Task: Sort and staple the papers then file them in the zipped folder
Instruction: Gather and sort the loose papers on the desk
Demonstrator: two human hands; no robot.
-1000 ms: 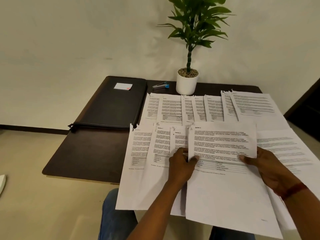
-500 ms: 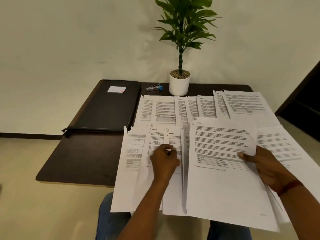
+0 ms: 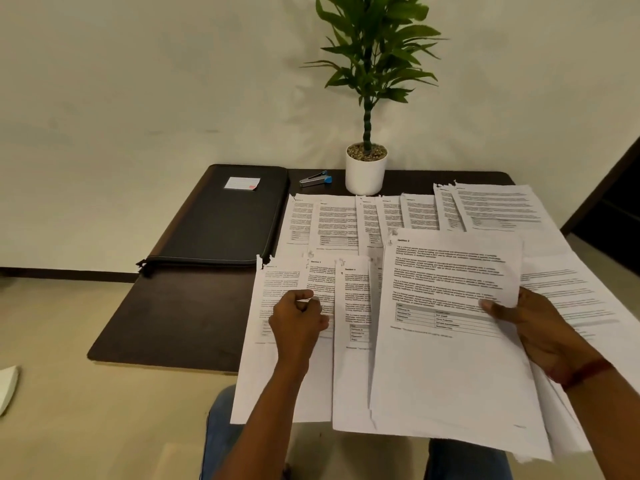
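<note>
Fingers of the left grip (image 3: 299, 320) are curled on the near row (image 3: 353, 375) of sheets, with thumb and forefinger, as it looks, pinching the edge of one sheet. The right grip (image 3: 540, 327) is clamped on the held stack (image 3: 450, 368), thumb on top and fingers under its right edge. That stack overhangs the near edge of the desk (image 3: 180, 323) above the lap and partly covers the near row. Its long axis runs away from the person, with the heading at the far end, so the print reads upright to them.

Every sheet in the near row and the far row (image 3: 336, 220) lies the same way, each overlapping its neighbour sideways.

Sorting is, I judge, the step in hand and well begun, since two rows are laid out. No staple shows on any sheet. The stapler (image 3: 315, 179) lies untouched at the back, between the zipped folder (image 3: 225, 223) and the plant pot (image 3: 365, 174). The folder lies flat and closed on the desk's far left, its long axis also running near to far. Stapling and filing are still to do.
</note>
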